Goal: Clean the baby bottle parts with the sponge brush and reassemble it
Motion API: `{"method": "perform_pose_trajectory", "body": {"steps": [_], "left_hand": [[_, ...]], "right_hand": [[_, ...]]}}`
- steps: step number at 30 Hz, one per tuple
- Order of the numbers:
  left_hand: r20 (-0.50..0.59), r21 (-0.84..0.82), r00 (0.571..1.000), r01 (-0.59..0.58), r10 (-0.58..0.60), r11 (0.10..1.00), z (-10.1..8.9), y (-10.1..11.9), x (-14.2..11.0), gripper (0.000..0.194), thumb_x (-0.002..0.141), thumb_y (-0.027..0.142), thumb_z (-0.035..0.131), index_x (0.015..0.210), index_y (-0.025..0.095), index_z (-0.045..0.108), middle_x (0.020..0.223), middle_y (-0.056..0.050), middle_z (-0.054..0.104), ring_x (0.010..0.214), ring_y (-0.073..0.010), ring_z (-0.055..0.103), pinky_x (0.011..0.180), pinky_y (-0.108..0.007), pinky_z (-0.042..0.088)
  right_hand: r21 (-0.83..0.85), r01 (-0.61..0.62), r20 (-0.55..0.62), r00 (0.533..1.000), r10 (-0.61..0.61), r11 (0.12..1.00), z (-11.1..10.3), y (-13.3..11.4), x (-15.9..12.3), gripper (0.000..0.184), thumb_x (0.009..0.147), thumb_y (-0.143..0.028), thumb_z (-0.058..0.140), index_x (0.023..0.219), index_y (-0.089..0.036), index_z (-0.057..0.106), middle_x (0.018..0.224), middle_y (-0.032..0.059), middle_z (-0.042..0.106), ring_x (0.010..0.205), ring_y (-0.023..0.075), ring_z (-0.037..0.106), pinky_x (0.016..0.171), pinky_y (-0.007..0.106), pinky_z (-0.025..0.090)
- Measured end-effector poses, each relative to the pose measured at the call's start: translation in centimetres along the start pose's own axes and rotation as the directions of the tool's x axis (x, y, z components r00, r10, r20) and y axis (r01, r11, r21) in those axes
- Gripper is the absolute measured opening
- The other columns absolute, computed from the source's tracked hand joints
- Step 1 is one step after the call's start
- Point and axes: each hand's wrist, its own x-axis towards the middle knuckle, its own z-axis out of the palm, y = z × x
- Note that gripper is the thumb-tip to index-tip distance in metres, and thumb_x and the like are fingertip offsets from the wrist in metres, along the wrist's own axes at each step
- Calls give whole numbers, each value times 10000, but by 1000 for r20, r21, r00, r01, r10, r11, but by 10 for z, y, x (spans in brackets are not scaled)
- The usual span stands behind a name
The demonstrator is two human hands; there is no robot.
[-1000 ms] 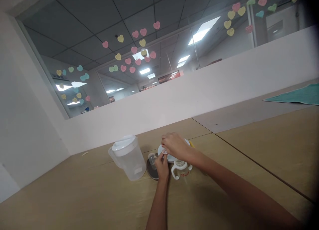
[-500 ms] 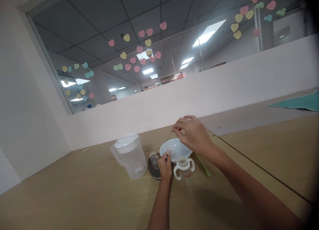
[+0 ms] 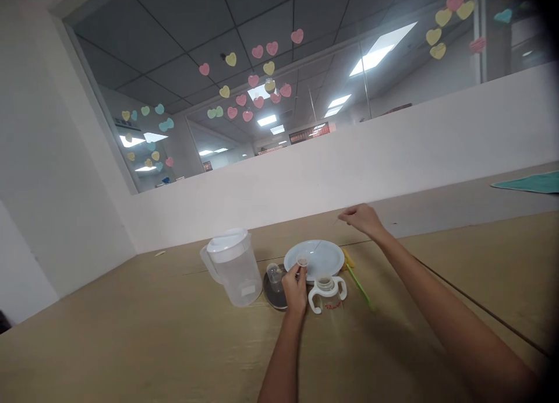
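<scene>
My left hand [image 3: 296,287] pinches a small round whitish bottle part [image 3: 302,261], ring-shaped on top, in front of the white bowl [image 3: 332,255]. Up and to the right, my right hand [image 3: 361,218] is closed in a pinch on a thin stick-like piece [image 3: 318,245] that slants down over the bowl toward the left hand; its exact kind is too fine to make out. Just right of my left hand, an uncapped baby bottle [image 3: 331,301] with two white handles stands upright. A clear cap [image 3: 274,275] rests on a dark round plate [image 3: 273,300] to the left.
A translucent lidded pitcher [image 3: 240,275] stands left of the plate. Right of the bowl lies a green-handled brush [image 3: 360,286] beside something yellow [image 3: 348,258]. A teal cloth [image 3: 530,183] lies at the far right. Behind the table rises a low white wall [image 3: 279,181] with a window above.
My right hand has moved right and away from the bowl, with the thin piece still pinched. My left hand stays about where it was with the small round part.
</scene>
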Motion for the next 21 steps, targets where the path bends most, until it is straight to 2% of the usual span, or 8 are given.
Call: {"method": "perform_pose_trajectory", "body": {"steps": [2,5,8,12,16,19,21], "left_hand": [[6,-15,1000,2,-2,1000,-1,2,0,367,856,426,457,932,159,697,830,-64,706,742,-176,609,696,-257,428],[10,-27,1000,16,-16,999,-1,5,1,376,853,443,463,918,159,701,785,-57,700,715,-172,604,691,-258,431],[15,-14,999,29,-29,999,-1,6,1,382,855,452,460,873,160,706,700,-43,678,668,-162,591,675,-252,425],[25,-34,999,24,-23,999,0,4,2,399,853,462,459,918,149,697,707,-43,679,653,-157,592,661,-248,430],[29,-68,999,38,-36,997,1,1,4,413,837,465,484,982,136,687,742,-57,694,663,-162,604,675,-258,449],[34,-75,999,37,-35,996,1,0,5,407,836,460,490,988,139,689,777,-65,704,668,-162,611,680,-261,457],[38,-68,999,32,-29,997,1,0,5,403,837,458,489,972,138,694,763,-63,702,666,-163,614,683,-262,457]], "right_hand": [[-139,-42,116,992,58,989,23,16,6,270,802,-362,523,874,-191,719,812,33,709,791,167,641,627,224,424],[-235,-68,151,983,105,970,47,29,3,257,792,-323,534,910,-173,707,909,76,698,852,207,635,634,259,427],[-329,-53,163,980,112,943,60,31,-3,259,797,-258,521,957,-135,684,1001,147,662,961,270,596,712,330,427],[-412,69,241,970,35,908,70,16,-13,332,758,-224,578,1071,-125,626,1185,191,558,1148,335,460,847,433,376],[-383,244,348,932,-105,891,72,-12,-25,485,741,-323,617,1190,-162,527,1223,149,537,1136,290,460,883,406,358],[-387,286,333,930,-156,877,73,-26,-31,462,811,-306,527,1242,-156,455,1265,160,497,1188,283,409,928,419,314],[-404,270,325,935,-139,874,75,-25,-32,414,834,-272,488,1224,-138,461,1248,175,504,1181,290,415,932,436,306]]}}
